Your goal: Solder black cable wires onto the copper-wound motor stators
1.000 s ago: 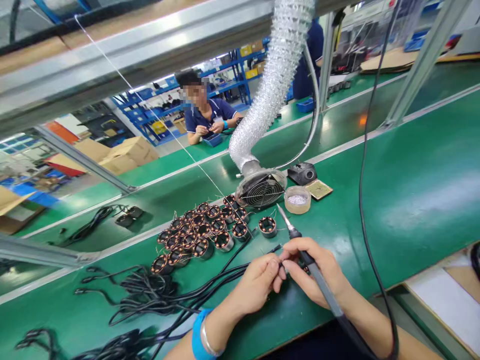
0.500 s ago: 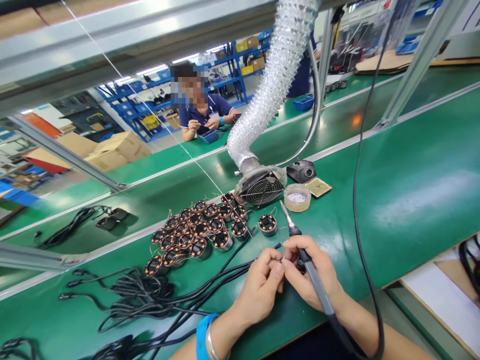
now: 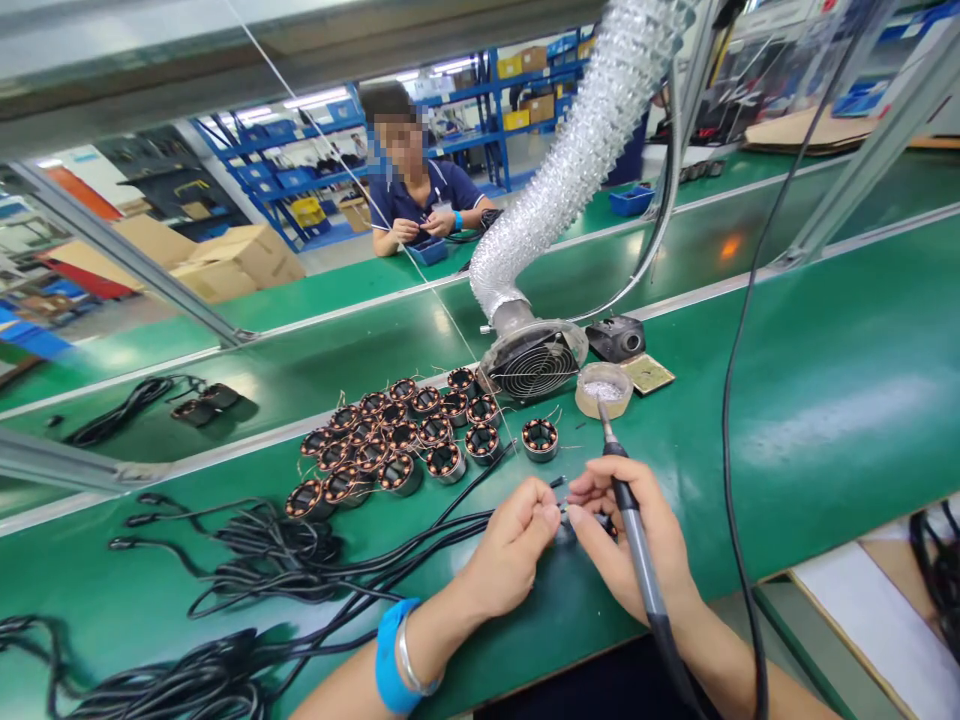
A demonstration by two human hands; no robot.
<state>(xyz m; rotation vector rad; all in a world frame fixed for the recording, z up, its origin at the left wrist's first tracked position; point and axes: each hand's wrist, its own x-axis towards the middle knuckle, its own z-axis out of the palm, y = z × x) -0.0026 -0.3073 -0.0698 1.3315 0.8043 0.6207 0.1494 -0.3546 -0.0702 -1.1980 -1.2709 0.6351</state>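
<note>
My left hand (image 3: 517,545), with a blue band at the wrist, is closed in a pinch on a small wire end, near the ends of black cables (image 3: 450,530). Facing it, my right hand (image 3: 637,530) is wrapped round a soldering iron (image 3: 634,520), whose tip points up toward a round dish (image 3: 604,390). The right fingertips are close to the wire end but look slightly apart from it. A small dark part lies partly hidden beneath the right fingers. Just beyond the hands stands a single copper-wound ring (image 3: 539,440).
Several wound rings (image 3: 397,470) stand left of a fume fan (image 3: 536,365) with a silver duct (image 3: 555,170). Coiled black cables (image 3: 277,550) lie at the left. A sponge tray (image 3: 649,374) sits beside the dish. Across the bench sits a person (image 3: 427,205).
My right fingers have moved slightly apart from the left ones, and the iron has turned more upright, its tip now at the dish. The camera view has shifted a little.
</note>
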